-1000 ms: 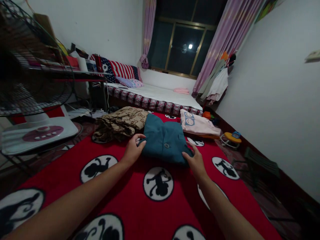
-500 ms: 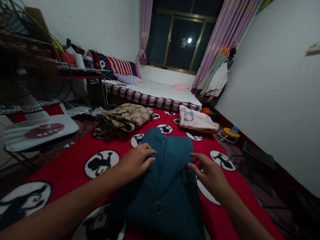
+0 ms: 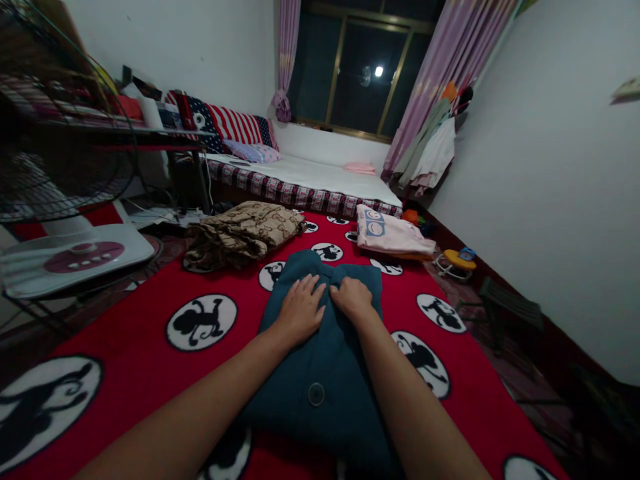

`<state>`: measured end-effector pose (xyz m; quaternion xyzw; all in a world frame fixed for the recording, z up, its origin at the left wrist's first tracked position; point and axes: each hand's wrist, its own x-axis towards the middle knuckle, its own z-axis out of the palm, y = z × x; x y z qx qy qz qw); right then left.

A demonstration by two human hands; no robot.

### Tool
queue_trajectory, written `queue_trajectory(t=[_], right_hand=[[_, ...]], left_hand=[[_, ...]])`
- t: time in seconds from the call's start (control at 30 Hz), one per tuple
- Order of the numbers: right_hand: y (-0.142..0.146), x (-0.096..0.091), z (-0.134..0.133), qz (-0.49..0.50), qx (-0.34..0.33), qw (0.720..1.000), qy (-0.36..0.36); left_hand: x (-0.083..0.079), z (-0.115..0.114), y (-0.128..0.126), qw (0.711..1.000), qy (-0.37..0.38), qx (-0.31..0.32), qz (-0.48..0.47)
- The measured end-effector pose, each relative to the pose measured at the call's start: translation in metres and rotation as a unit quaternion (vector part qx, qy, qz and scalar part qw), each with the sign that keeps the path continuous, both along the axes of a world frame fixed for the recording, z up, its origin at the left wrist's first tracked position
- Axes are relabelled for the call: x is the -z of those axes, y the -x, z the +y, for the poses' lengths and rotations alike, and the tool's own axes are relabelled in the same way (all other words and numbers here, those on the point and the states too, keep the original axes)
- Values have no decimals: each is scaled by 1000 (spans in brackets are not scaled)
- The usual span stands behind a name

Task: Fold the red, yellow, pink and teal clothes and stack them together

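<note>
A teal blazer (image 3: pixel 320 360) lies folded in front of me, one round button (image 3: pixel 317 394) showing low on its front. My left hand (image 3: pixel 301 308) rests on the left side of its upper front, fingers stretched out flat over the cloth. Close beside it, my right hand (image 3: pixel 353 297) has its fingers curled in at the edge of the right lapel. The fingertips press together on the fabric there and are partly hidden. Both forearms reach across the lower part of the blazer.
The blazer lies on a red blanket (image 3: pixel 135 333) with monkey circles. Beyond it are a folded brown patterned cloth (image 3: pixel 250 230) and a folded pale pink garment (image 3: pixel 393 233). A fan (image 3: pixel 75 233) stands at left, a yellow stool (image 3: pixel 459 261) at right, a bed (image 3: pixel 310 177) behind.
Both hands have moved inward over the blazer's upper front. My left hand has flattened onto the cloth; my right hand has come from the right edge to the lapel and curled its fingers.
</note>
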<state>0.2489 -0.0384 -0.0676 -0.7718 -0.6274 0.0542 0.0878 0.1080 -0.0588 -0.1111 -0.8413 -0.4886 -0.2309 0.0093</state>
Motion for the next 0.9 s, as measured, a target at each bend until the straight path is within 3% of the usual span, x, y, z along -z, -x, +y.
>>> queue_trajectory(t=[0.17, 0.27, 0.43, 0.57, 0.67, 0.73, 0.9], right_hand=[[-5, 19, -6, 29, 45, 995, -82], [-13, 29, -6, 103, 54, 983, -141], [-23, 37, -3, 257, 34, 926, -275], [-24, 35, -6, 348, 32, 856, -382], [-26, 32, -10, 364, 48, 814, -450], [-27, 30, -13, 361, 61, 803, -471], [-26, 25, -16, 354, 69, 801, -478]], left_hand=[[-11, -3, 1, 996, -6, -81, -43], [-12, 2, 0, 995, 17, -88, -50], [-12, 8, 2, 997, 24, -45, -51], [-29, 4, 2, 995, -40, 7, -93], [-40, 4, -6, 987, -91, 49, -122], [-37, 9, -13, 988, -75, 83, -103], [-11, 25, -26, 989, 57, 134, -34]])
